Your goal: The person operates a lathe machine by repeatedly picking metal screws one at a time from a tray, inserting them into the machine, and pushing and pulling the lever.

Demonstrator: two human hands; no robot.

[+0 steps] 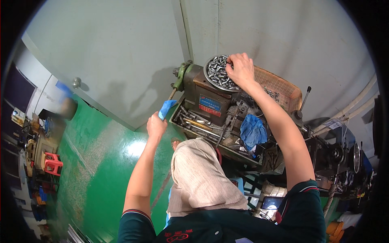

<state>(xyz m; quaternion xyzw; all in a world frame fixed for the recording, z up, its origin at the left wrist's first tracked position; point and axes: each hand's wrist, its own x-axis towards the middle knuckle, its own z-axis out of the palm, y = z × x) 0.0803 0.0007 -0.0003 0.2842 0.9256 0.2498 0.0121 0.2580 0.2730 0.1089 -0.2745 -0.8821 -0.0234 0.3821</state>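
Note:
My left hand (pixel 156 126) is wrapped round a lever (pixel 173 93) whose end is covered in blue wrapping (pixel 166 108). This lever slants up to a green fitting on the left end of a bench machine (pixel 208 96). On top of the machine sits a round metal bowl (pixel 211 84) heaped with small shiny metal pins (pixel 219 69). My right hand (pixel 242 69) reaches over the bowl's right side with fingers bent and drawn together at the pins. Its fingertips are partly hidden, so anything between them cannot be made out.
Right of the bowl lies a brown mesh-lined basket (pixel 285 84) holding more metal pieces. Below, a tool tray (pixel 194 121) carries rods, tools and a crumpled blue cloth (pixel 253 131). A beige cloth (pixel 198 174) covers my lap. A red stool (pixel 52 164) stands far left.

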